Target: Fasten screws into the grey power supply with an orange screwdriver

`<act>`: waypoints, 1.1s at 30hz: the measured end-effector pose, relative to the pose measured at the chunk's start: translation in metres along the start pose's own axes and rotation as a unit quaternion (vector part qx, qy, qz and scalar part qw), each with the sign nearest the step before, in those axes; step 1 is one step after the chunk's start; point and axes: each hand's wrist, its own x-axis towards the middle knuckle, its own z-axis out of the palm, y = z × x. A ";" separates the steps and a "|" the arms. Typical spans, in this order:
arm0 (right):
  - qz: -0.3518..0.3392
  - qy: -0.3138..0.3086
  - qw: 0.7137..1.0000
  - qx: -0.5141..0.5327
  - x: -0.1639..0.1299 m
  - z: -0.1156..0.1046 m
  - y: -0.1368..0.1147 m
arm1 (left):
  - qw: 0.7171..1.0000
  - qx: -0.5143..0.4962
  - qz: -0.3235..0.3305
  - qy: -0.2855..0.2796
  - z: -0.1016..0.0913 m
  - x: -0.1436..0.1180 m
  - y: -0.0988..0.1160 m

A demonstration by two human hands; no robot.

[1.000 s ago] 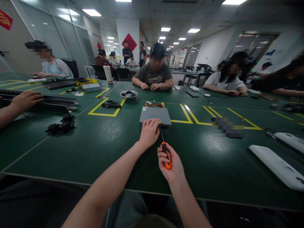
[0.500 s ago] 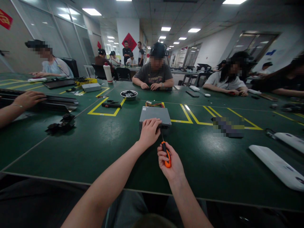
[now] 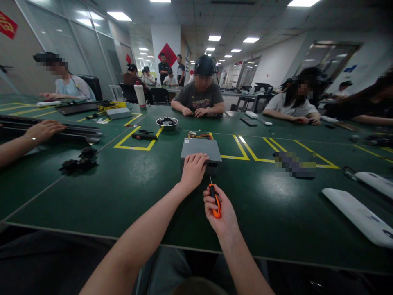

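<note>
Green tabletop (image 3: pixel 129 192) is carrying a grey metal box (image 3: pixel 200 148) at its middle, seen from the head camera. Left hand (image 3: pixel 193 171) is pressing down on the box's near edge, fingers curled over the rim. Right hand (image 3: pixel 221 209), at five o'clock from the box, is wrapping its fingers closed around an orange screwdriver (image 3: pixel 215 198), whose thin shaft is pointing toward the box's near face. A steel bowl (image 3: pixel 166 122) is sitting at eleven o'clock, well apart.
</note>
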 end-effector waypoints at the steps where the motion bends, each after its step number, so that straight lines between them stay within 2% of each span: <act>1: -0.001 -0.002 1.000 -0.001 0.000 0.000 0.000 | 1.000 -0.001 0.000 -0.001 0.000 0.000 0.000; 25: -0.001 0.008 1.000 -0.012 0.002 0.001 0.000 | 1.000 -0.006 -0.014 0.013 0.002 0.001 0.002; 33: -0.028 0.009 0.999 -0.034 0.002 0.002 0.001 | 1.000 -0.004 -0.013 0.015 0.002 0.000 0.002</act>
